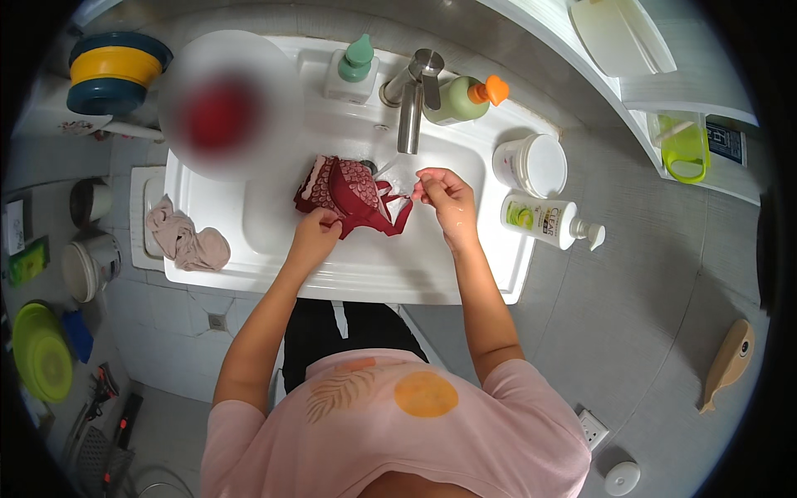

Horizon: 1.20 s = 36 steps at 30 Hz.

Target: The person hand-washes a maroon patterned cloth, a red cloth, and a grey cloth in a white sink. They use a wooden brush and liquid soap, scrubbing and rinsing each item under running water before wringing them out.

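Observation:
A dark red bra (353, 187) with patterned cups and thin straps is held over the white sink basin (270, 212), below the metal tap (410, 124). My left hand (314, 236) grips its near left edge, fingers closed on the cloth. To the right, my right hand (448, 203) is raised with thumb and fingers pinched together at the end of a strap; the exact contact is small and hard to see. Wet spots glisten on the back of this hand. The bra covers part of the basin floor and the drain.
A blurred bowl with something red (220, 116) fills the sink's back left. Crumpled beige cloth (187, 236) lies on the left rim. Behind stand a soap dispenser (353, 70) and a green bottle (457, 101). A white tub (531, 164) and a pump bottle (544, 220) line the right.

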Available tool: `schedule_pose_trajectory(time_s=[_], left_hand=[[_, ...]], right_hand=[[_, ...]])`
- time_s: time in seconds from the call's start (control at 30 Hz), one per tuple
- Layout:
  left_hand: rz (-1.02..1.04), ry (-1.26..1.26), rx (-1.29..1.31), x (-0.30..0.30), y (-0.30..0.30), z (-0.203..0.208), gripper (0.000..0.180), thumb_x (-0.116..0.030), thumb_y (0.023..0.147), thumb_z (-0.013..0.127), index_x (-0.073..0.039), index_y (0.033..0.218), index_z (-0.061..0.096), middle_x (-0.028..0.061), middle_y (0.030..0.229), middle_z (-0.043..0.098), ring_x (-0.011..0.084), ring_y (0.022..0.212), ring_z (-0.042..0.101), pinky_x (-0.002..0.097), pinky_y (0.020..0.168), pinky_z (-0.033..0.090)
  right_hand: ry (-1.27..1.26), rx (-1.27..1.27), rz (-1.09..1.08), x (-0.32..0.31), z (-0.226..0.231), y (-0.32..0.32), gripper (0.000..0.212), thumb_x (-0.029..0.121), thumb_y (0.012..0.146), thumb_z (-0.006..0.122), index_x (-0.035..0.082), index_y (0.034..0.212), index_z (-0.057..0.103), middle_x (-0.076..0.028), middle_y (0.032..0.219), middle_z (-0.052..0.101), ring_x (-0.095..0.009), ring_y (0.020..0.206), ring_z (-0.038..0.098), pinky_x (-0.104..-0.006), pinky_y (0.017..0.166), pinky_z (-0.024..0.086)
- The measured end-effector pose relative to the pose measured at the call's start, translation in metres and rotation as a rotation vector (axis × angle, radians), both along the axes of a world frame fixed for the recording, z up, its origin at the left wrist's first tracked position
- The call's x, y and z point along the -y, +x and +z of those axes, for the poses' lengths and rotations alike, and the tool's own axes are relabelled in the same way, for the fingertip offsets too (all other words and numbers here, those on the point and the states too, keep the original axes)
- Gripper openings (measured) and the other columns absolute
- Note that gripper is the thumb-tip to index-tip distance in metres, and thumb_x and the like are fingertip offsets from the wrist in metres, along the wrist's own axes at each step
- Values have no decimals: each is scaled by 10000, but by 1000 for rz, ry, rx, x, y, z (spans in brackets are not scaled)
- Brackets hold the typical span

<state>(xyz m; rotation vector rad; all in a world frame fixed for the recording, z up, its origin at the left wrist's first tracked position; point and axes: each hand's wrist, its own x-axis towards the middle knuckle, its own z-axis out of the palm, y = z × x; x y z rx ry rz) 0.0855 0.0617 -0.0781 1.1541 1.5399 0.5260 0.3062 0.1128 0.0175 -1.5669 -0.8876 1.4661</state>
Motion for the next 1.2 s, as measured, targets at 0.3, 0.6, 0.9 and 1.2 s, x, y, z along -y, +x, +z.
schedule_pose_trajectory(time_s=[0.3, 0.6, 0.9, 1.2], left_hand=[[54, 345, -427, -28, -18, -66, 340, -173, 768, 576, -4, 1056, 511, 198, 1055, 553, 356, 980, 511, 432, 848, 409], [-194, 73, -96, -37, -4, -31, 309, -221, 734, 609, 9, 937, 574, 169, 987, 566, 331, 895, 554, 366, 776, 440], [-121, 314, -187, -36, 9, -39, 302, -199, 723, 631, 29, 916, 591, 163, 944, 565, 331, 876, 553, 362, 758, 446], [-35, -109, 465, -32, 56, -14, 221, -227, 834, 572, -18, 892, 617, 52, 785, 607, 118, 710, 549, 262, 655, 441]], right_hand=[[-176, 538, 308, 5, -197, -8, 538, 390, 772, 636, -28, 1094, 530, -176, 998, 614, -281, 935, 590, -319, 818, 449], [1, 296, 303, 12, -140, -23, 476, 177, 780, 652, -21, 1173, 473, -134, 1066, 585, -212, 950, 571, -288, 837, 437], [-52, -74, 192, 2, -123, 19, 512, 68, 757, 662, 3, 1211, 434, -46, 895, 598, -130, 889, 572, -226, 758, 455], [263, 260, 414, 34, -112, -37, 763, 63, 715, 647, 66, 1352, 229, -136, 1209, 440, -219, 1053, 484, -310, 883, 415]])
